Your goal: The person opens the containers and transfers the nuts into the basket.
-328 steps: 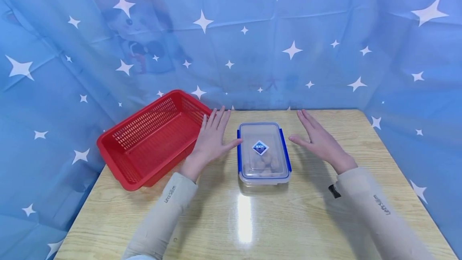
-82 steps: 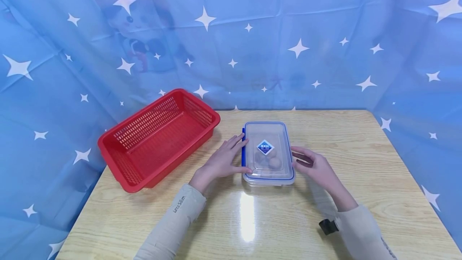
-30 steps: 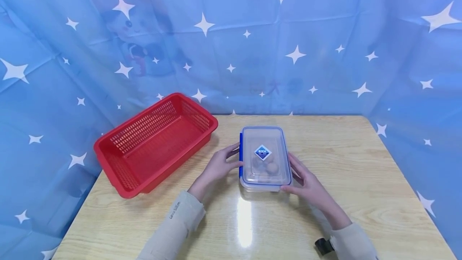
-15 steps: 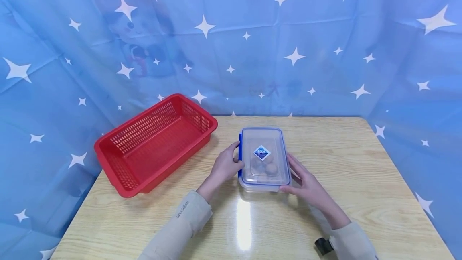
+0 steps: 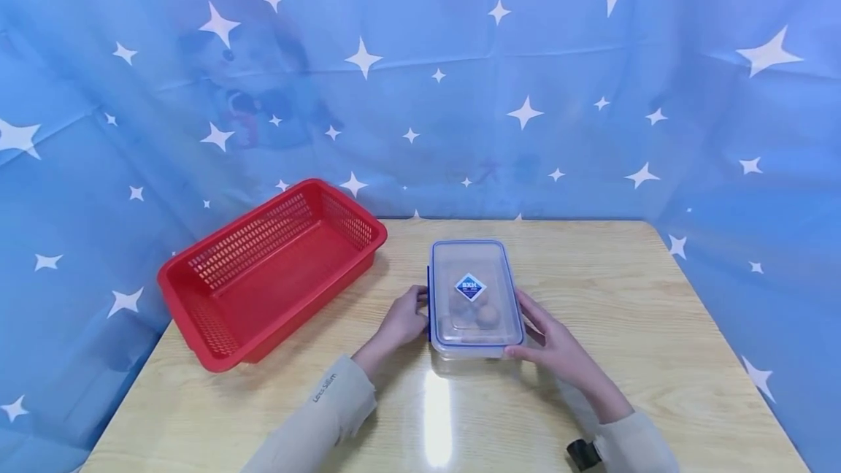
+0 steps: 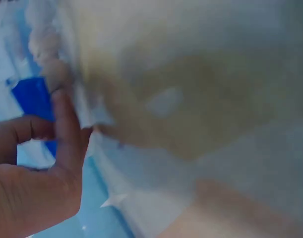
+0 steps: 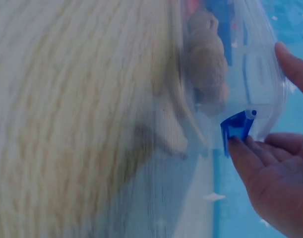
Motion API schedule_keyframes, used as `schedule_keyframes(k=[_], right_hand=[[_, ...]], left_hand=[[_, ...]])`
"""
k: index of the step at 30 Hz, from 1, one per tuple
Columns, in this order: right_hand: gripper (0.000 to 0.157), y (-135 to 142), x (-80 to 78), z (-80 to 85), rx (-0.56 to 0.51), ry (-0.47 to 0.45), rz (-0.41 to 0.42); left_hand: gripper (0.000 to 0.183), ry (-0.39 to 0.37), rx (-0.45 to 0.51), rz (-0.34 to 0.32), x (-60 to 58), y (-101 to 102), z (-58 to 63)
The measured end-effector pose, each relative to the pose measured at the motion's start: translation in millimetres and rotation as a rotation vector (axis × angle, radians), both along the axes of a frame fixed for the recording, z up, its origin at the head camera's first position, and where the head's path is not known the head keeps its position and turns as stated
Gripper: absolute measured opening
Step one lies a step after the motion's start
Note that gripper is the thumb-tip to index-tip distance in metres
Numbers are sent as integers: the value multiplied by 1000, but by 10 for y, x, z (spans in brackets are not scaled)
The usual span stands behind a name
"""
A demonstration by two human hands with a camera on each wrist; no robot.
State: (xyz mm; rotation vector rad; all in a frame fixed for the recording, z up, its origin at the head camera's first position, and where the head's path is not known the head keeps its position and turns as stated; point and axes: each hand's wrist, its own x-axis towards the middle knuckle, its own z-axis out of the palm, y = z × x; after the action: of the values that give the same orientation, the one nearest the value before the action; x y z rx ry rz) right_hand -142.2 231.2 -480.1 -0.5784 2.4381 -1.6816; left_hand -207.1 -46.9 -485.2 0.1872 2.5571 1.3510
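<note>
A clear plastic food container (image 5: 486,261) with a blue-rimmed lid and a diamond label stands on the table. Several pale rounded objects (image 5: 486,314) show through it. At its left side my left hand (image 5: 406,316) has bent fingers on the blue latch (image 6: 34,99). My right hand (image 5: 558,349) holds the opposite side, its thumb on the front right corner of the lid. In the right wrist view, its fingertips touch the right blue latch (image 7: 238,128), which sticks out from the wall. Pale lumps (image 7: 207,59) lie inside the wall there.
A red plastic basket (image 5: 276,327) with slotted walls stands at the left, nothing visible inside. The wooden table (image 5: 657,356) ends at a blue curtain (image 5: 420,93) with white stars. A small black object (image 5: 582,453) sits at the right cuff.
At first both hands stood apart from the container with spread fingers. They have since come to its sides. The right thumb moved to the front corner; the left fingers bent at the latch.
</note>
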Motion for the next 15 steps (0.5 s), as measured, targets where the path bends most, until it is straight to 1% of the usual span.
schedule_keyframes(k=[2, 3, 7, 9, 11, 15], right_hand=[[96, -28, -5, -16, -10, 2, 10], [96, -41, -6, -16, -11, 2, 12], [96, -62, -6, -5, 4, 12, -2], [96, -64, -13, 11, 9, 13, -7], [96, -61, -23, 25, 11, 8, -11], [96, -53, -47, 42, 18, -10, -12]], left_hand=[[64, -22, 12, -25, 4, -62, -18], [64, -31, 33, -27, -2, -88, -15], [58, -50, 121, 1, -9, -157, 54], [52, -49, 176, 23, -1, -173, 94], [48, -29, 208, 34, 22, -181, 129], [47, -10, 284, 36, 92, -180, 174]])
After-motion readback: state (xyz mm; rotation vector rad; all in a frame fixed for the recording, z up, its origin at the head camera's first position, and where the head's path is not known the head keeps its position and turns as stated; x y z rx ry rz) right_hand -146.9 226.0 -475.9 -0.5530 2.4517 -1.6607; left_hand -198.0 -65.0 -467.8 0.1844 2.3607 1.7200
